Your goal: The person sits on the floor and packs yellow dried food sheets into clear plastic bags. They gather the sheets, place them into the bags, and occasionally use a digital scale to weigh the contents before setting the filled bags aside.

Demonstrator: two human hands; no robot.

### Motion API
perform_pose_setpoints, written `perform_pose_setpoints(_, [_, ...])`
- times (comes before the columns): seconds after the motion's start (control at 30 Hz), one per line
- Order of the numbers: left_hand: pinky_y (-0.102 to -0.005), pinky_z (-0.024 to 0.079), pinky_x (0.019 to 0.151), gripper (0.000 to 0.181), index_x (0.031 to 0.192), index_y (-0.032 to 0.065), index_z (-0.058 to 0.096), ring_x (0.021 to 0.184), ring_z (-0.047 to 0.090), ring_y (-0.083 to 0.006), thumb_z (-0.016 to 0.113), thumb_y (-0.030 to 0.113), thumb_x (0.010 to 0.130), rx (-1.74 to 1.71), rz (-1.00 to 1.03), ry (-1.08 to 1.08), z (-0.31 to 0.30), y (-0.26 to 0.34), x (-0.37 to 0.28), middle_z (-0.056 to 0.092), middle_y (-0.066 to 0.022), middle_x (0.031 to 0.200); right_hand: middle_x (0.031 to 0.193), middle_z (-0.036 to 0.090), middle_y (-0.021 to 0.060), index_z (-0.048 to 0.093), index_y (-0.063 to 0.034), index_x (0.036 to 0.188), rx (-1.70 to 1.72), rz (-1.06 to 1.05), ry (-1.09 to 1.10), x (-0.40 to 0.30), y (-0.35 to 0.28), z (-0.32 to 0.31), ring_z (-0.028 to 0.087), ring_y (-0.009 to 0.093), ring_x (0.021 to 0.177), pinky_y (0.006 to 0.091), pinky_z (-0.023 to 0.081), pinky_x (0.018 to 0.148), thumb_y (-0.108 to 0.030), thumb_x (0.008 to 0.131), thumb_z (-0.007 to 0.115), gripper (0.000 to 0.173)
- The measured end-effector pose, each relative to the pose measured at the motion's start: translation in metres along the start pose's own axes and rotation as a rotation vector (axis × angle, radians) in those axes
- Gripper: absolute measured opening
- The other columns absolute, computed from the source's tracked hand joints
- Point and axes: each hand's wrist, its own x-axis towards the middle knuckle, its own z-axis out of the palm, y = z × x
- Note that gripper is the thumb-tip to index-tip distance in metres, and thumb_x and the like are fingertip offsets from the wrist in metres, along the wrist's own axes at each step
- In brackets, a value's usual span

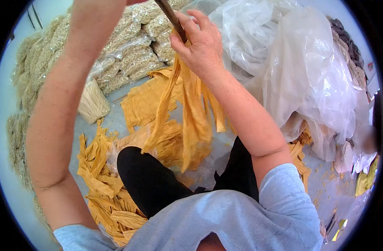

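My right hand (205, 44) has its thumb and fingers around a brown wooden stick (172, 17) at the top centre. Long, limp yellow strips (193, 103) hang from the lower end of the stick, below that hand. They look like a pleated, sheet-like foodstuff, though I cannot tell which. My left hand (99, 12) is raised to the top edge, where most of its fingers are cut off. What it holds is hidden. Under the hanging strips lie flat yellow sheets (147, 100) and a clear plastic bag (122, 144) with yellow pieces.
Clear bags of pale, knobbly pieces (128, 47) are stacked at the back and left. A bundle of pale strips (94, 102) leans there. Loose yellow strips (106, 188) are heaped beside my knee. Translucent plastic sheeting (304, 69) billows on the right, above scattered yellow crumbs (332, 175).
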Motion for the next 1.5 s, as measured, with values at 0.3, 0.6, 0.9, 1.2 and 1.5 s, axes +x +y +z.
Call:
perform_pose_setpoints(0.3, [-0.0298,0.052,0.067,0.038,0.090,0.0045,0.051,0.074,0.064,-0.0152,0.038,0.039,0.098,0.071,0.004,0.036,-0.023,0.025,0.010,0.065,-0.0084,0.082,0.110,0.057,0.0116,0.054,-0.0205,0.119,-0.074,0.111,-0.390,0.002,0.007,-0.009,0.055,0.029,0.102,0.0504,0.034,0.093,-0.040,0.081,0.055,0.043])
perform_pose_setpoints(0.6, [-0.0305,0.051,0.064,0.034,0.093,0.0036,0.048,0.072,0.063,-0.0151,0.039,0.036,0.098,0.032,-0.079,0.086,-0.037,0.005,-0.003,0.064,-0.0080,0.079,0.112,0.053,0.0118,0.062,-0.0207,0.109,-0.332,0.369,-1.055,-0.159,0.075,-0.009,0.049,0.029,0.113,0.0590,0.026,0.099,-0.042,0.081,0.058,0.035])
perform_pose_setpoints(0.9, [-0.0312,0.050,0.061,0.031,0.095,0.0028,0.046,0.069,0.062,-0.0150,0.039,0.033,0.099,-0.012,-0.213,0.232,-0.083,0.002,-0.065,0.063,-0.0076,0.075,0.140,0.038,0.0096,0.068,-0.0232,0.105,-0.291,0.088,-0.955,-0.219,0.077,-0.012,0.037,0.025,0.128,0.0544,0.015,0.109,-0.043,0.083,0.061,0.031])
perform_pose_setpoints(1.2, [-0.0314,0.051,0.060,0.029,0.097,0.0064,0.040,0.072,0.063,-0.0178,0.036,0.035,0.099,-0.295,-0.423,0.651,-0.106,-0.049,-0.204,0.062,-0.0108,0.081,0.116,0.055,0.0150,0.062,-0.0068,0.097,-0.171,-0.074,-0.937,-0.196,0.040,0.007,0.051,0.034,0.106,0.0431,0.038,0.093,-0.018,0.074,0.070,0.028])
perform_pose_setpoints(1.5, [-0.0444,0.052,0.084,0.038,0.109,-0.0003,0.048,0.103,0.058,-0.0300,0.043,0.035,0.097,-0.108,-0.583,1.119,-0.238,0.032,-0.357,0.058,-0.0160,0.109,0.102,0.061,0.0207,0.065,-0.0036,0.098,-0.482,0.226,-1.314,-0.271,0.093,0.023,0.058,0.038,0.091,0.0436,0.048,0.078,-0.023,0.079,0.063,0.027])
